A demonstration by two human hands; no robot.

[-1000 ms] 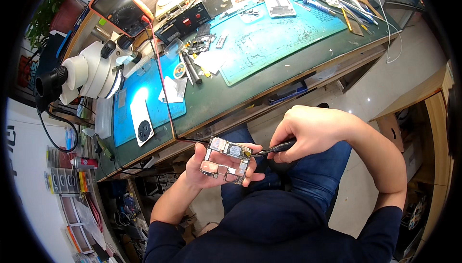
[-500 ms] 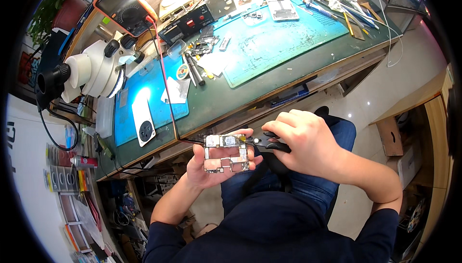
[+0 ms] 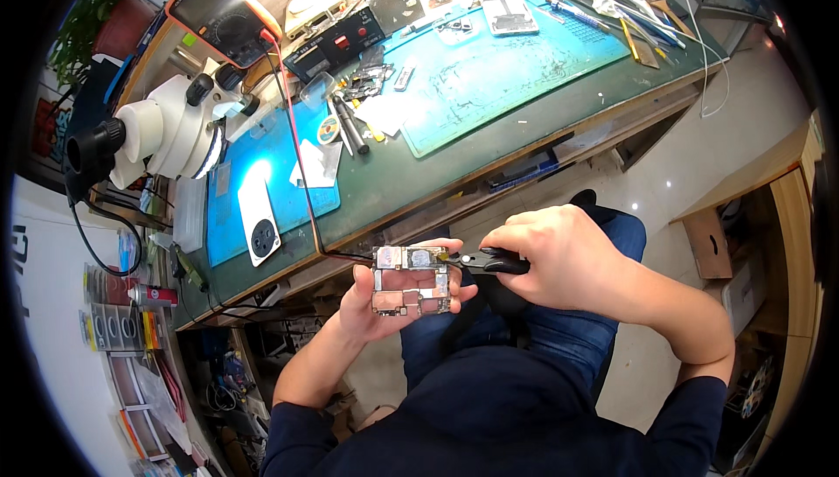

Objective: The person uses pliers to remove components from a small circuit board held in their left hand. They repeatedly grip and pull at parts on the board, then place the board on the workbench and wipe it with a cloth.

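My left hand (image 3: pixel 358 307) holds a small phone logic board (image 3: pixel 391 259) flat over my lap, fingers curled round its edges. The board is frame-shaped, with an opening in its middle and silvery chips. In my right hand (image 3: pixel 559 250) is a pair of black-handled pliers (image 3: pixel 500 261), gripped by the handles. Their metal jaws reach the board's upper right corner, near a yellowish spot. Whether the jaws clamp the edge is too small to tell. A black cable passes behind the board at its upper left.
On the bench stand a white microscope (image 3: pixel 166 127), an orange multimeter (image 3: pixel 225 12) and a black box-shaped device (image 3: pixel 336 43). A teal mat (image 3: pixel 498 84) carries an opened phone (image 3: pixel 509 17). Brushes and tweezers lie at the far right. The bench's front edge (image 3: pixel 437 200) runs beyond my hands.
The pliers' handles have come closer together in my right hand, and their jaws show more plainly at the board's corner. The board has shifted very slightly.
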